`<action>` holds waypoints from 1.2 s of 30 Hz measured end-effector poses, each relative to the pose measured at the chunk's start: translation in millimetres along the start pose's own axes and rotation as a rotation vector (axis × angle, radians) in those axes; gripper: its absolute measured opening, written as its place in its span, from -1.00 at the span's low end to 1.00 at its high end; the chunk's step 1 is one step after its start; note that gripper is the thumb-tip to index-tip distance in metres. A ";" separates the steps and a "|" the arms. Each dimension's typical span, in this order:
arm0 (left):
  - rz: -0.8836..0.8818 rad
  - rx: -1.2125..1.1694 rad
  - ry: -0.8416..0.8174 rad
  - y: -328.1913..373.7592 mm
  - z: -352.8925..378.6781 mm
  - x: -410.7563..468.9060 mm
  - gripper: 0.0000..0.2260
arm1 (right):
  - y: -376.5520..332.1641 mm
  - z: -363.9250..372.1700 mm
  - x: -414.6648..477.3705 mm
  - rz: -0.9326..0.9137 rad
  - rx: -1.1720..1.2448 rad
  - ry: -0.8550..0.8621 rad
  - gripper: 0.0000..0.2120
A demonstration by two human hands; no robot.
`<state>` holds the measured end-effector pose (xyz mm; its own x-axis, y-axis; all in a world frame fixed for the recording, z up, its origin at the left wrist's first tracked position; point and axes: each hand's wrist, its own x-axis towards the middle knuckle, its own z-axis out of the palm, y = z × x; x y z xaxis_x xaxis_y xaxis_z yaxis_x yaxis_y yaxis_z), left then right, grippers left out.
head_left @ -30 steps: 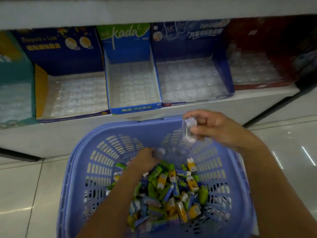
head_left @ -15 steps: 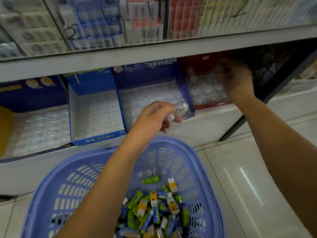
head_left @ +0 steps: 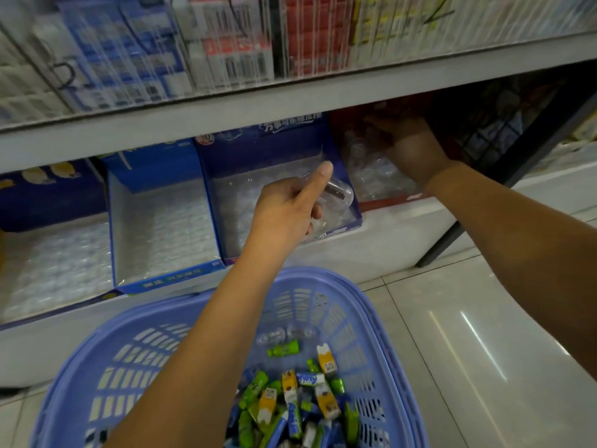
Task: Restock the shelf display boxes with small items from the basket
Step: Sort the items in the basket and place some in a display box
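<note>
A blue plastic basket [head_left: 374, 305] stands on the floor below the shelf, holding several small colourful packets [head_left: 307, 399] and a few clear capsules [head_left: 284, 334]. My left hand [head_left: 287, 211] pinches a clear capsule [head_left: 339, 192] in front of the dark blue display box [head_left: 277, 140], over its right front corner. My right hand [head_left: 407, 140] reaches deep into the red display box [head_left: 387, 200], over its clear plastic tray. Its fingers are in shadow, so whether they hold anything is hidden.
A blue-and-white display box [head_left: 161, 282] and another dark blue box [head_left: 48, 195] stand to the left, both lined with clear trays. An upper shelf [head_left: 290, 101] of packaged goods overhangs the boxes. A dark shelf post [head_left: 452, 237] slants down on the right. The floor is glossy tile.
My left hand lifted a clear capsule out of the basket up to the dark blue box. My right hand carried its capsule from above the basket deep into the red box.
</note>
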<state>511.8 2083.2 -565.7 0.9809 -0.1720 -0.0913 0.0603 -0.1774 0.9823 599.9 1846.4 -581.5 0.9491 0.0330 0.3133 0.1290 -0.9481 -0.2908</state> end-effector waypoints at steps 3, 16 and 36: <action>-0.024 0.014 0.004 6.4 4.9 -0.9 -0.58 | -7.6 -8.1 -7.9 0.017 0.034 -0.106 -0.54; 0.141 0.265 0.014 32.8 45.0 14.3 -0.61 | -58.3 -73.5 -68.5 -0.173 0.353 -0.148 -0.61; 0.508 1.174 -0.326 -19.0 76.8 -5.0 -0.38 | -0.6 -36.6 -19.4 0.034 -0.009 -0.266 -0.65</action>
<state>491.6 2013.0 -596.4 0.7473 -0.6628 0.0463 -0.6561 -0.7252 0.2087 570.9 1834.7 -554.3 0.9951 0.0822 0.0544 0.0945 -0.9528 -0.2886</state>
